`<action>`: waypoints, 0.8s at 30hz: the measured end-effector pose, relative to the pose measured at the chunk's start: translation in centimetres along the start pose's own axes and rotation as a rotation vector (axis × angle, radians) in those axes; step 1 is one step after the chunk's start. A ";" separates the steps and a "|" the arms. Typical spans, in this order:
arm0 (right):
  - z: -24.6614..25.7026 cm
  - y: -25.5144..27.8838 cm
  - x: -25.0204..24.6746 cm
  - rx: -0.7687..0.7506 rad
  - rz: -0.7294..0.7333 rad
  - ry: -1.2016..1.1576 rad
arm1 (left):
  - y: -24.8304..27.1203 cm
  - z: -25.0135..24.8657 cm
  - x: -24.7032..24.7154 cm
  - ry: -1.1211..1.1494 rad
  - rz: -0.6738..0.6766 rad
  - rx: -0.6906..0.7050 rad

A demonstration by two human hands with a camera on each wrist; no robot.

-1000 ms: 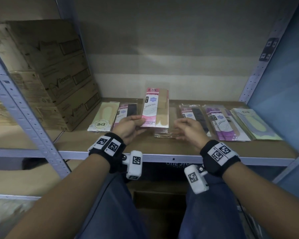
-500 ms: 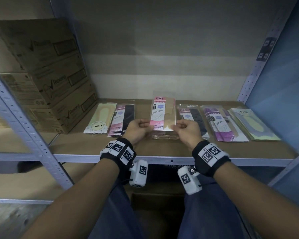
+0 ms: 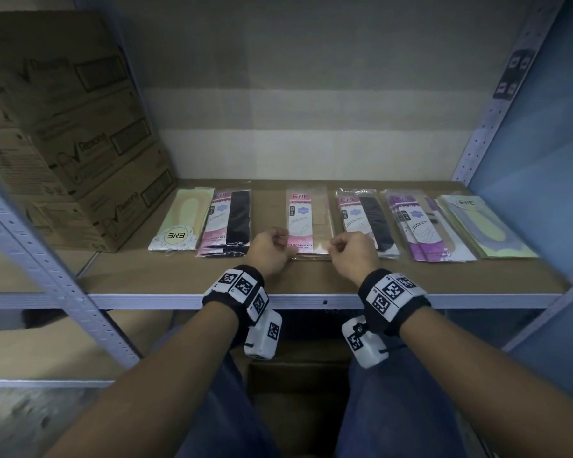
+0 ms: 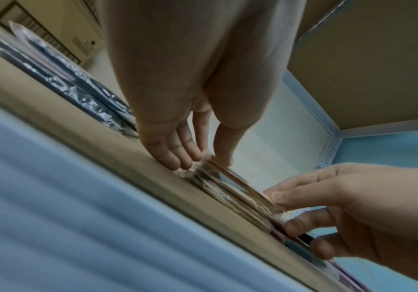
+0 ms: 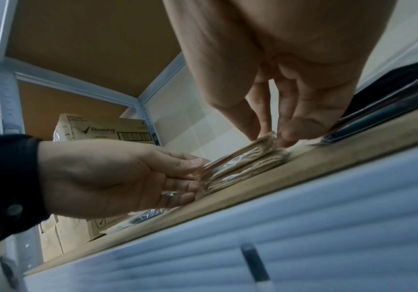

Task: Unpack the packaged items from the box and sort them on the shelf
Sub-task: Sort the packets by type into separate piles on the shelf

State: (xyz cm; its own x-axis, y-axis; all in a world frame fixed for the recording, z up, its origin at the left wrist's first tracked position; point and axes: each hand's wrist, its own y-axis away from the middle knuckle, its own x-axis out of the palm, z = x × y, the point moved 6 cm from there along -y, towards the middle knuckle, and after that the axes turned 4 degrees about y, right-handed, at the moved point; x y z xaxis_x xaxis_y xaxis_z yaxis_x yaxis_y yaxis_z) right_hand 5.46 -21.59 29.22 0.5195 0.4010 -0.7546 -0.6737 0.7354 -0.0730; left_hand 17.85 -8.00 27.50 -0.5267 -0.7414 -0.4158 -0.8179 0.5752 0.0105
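A pink-and-beige ENE packet (image 3: 306, 219) lies flat on top of a small stack of like packets (image 5: 243, 166) in the middle of the shelf board (image 3: 146, 279). My left hand (image 3: 283, 247) pinches the stack's near left corner, with the thumb on top and the fingertips (image 4: 178, 158) against its edge. At the near right corner my right hand (image 3: 336, 247) pinches the stack the same way, as the right wrist view (image 5: 268, 136) shows. In the head view both hands have curled fingers.
Other packets lie in a row: cream (image 3: 179, 223) and pink-black (image 3: 227, 223) on the left; pink-black (image 3: 366, 219), purple (image 3: 417, 226) and green-grey (image 3: 483, 226) on the right. Stacked Rexona cartons (image 3: 73, 143) fill the left. A cardboard box (image 3: 298, 375) sits below between my knees.
The pink-and-beige packet, held up in my left hand a second ago, now lies flat on the stack. My right hand has joined at its near right corner.
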 end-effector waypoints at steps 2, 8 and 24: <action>0.1 -0.1 0.1 -0.014 -0.002 0.030 | -0.1 -0.1 0.0 -0.026 0.007 0.010; 1.3 -0.8 -0.6 -0.092 -0.016 0.128 | -0.8 -0.6 -1.4 -0.047 0.090 -0.005; 12.7 0.0 5.4 -0.243 0.238 0.075 | -2.2 3.4 -17.5 -0.114 -0.246 -0.118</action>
State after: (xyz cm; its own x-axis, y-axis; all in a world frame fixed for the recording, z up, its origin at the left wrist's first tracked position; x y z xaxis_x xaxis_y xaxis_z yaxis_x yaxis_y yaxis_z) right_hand 14.91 -12.51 33.41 0.2986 0.4982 -0.8140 -0.8817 0.4705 -0.0354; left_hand 29.71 4.91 31.64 -0.2854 -0.8061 -0.5184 -0.9425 0.3342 -0.0007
